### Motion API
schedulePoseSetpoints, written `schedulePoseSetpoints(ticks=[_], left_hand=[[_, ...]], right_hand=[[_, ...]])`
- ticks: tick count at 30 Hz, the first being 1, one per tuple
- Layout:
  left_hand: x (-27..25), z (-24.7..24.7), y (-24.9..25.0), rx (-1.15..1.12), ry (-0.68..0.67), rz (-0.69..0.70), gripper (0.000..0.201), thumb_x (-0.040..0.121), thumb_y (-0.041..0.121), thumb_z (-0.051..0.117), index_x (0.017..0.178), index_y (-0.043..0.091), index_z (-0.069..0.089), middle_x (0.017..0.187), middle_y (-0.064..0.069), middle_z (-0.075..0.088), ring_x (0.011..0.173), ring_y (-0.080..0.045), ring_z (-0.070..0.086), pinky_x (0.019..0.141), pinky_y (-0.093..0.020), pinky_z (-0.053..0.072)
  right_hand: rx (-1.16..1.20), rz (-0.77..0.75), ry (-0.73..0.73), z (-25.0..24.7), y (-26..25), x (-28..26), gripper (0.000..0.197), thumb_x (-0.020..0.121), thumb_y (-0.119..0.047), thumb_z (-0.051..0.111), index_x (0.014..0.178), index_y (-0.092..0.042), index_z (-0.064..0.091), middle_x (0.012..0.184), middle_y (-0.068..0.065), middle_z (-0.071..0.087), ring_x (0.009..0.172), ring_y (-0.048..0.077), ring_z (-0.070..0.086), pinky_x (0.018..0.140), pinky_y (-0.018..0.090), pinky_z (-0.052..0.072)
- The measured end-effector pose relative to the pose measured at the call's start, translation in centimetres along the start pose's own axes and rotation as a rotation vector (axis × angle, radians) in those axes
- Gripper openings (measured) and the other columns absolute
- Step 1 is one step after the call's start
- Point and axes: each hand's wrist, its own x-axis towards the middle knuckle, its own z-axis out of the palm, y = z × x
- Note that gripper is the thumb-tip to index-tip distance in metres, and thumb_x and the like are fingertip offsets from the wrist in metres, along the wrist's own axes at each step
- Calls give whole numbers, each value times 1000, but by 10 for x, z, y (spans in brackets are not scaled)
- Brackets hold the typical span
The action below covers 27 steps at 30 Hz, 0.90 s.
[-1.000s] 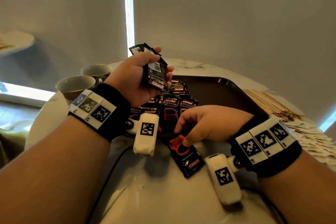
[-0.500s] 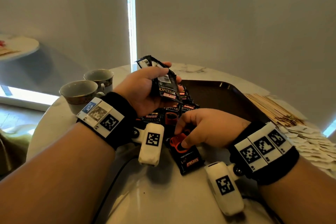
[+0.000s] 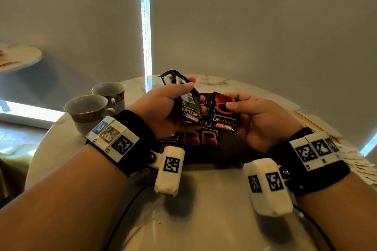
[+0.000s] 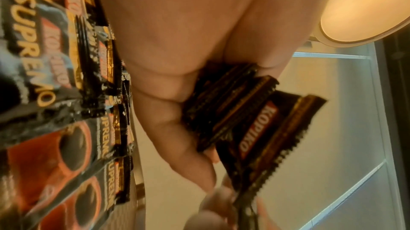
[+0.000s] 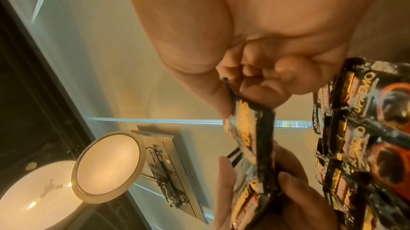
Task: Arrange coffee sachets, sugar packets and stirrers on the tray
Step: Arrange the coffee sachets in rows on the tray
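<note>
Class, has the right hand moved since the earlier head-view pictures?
Yes. The right hand has risen from the table's near edge, lifting one coffee sachet above the tray, beside the left hand.

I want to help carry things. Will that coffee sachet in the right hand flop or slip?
Probably floppy: the coffee sachet bends where the right hand pinches it. Likely light, since a thumb-and-finger pinch holds it. Its glossy wrapper may be slippery.

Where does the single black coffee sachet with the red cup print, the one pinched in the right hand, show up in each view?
Head: centre, black coffee sachet with the red cup print pinched by the right hand.
Left wrist: only a blurred dark sachet edge at the bottom; cannot tell if it is this one.
Right wrist: centre, seen edge-on under the fingers.
Shared landmark: row of sachets lying on the brown tray.
</note>
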Motion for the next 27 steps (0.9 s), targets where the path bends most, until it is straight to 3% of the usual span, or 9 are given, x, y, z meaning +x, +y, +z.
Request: schedulePoseSetpoints(ticks=[4,8,9,11,13,18,20,22,27], left_hand=[[-1,10,-7,25,-74,-44,57,81,31,67,137,25,58,127,-19,68,102,-40,72,65,-47,62],[-1,15,-10,29,-146,-90,54,87,26,67,138,9,58,127,-26,65,95,-39,72,62,-43,61],[-1,16,-11,32,-166,-91,57,88,28,64,140,6,57,130,-28,64,102,-40,71,70,-47,62],[-1,19,-16,26,-203,-80,57,89,32,62,137,1,58,128,-29,64,111,-42,66,92,-53,58],[-2,23,-19,15,-199,-71,54,88,29,64,133,0,60,115,-26,66,102,-39,67,95,-53,53],[-3,25,-16,-38,-161,-95,49,83,24,58,126,0,60,100,-20,69,87,-30,69,79,-42,60],[-2,26,-15,-65,-120,-99,54,86,22,57,134,-3,55,105,-20,67,89,-29,68,80,-41,58],[-3,28,-14,-68,-109,-106,56,93,20,52,143,-4,48,108,-19,67,87,-27,70,76,-38,61],[-3,34,-20,-46,-147,-147,38,100,29,44,124,5,62,99,-15,73,85,-27,73,76,-38,61]], right_hand=[[42,-72,2,8,-1,-3,27,79,-6,62,106,-4,68,100,18,72,90,33,71,80,44,60],[121,-132,115,13,-2,-1,41,83,-6,67,122,6,59,121,28,66,109,50,63,93,57,52],[113,-139,144,15,-1,-1,43,80,-7,71,119,5,59,116,27,68,102,51,63,83,52,55],[44,-163,173,18,1,-2,31,75,-10,76,102,-4,62,90,17,70,72,35,63,50,29,49],[-44,-189,171,20,3,-5,20,78,-5,74,90,-10,59,76,8,69,58,19,63,41,22,44],[-250,-279,135,21,-4,-11,28,76,-11,81,89,-11,56,66,-4,62,46,1,57,45,14,45],[-329,-251,76,18,-6,-13,61,61,-35,91,105,-17,53,93,2,63,67,5,68,59,21,55],[-422,-198,-22,17,-6,-17,85,47,-40,91,115,-26,43,116,3,58,93,16,73,75,33,60],[-688,-141,-174,20,-10,-23,89,40,-32,98,108,-33,41,127,-5,53,112,19,66,85,41,61]])
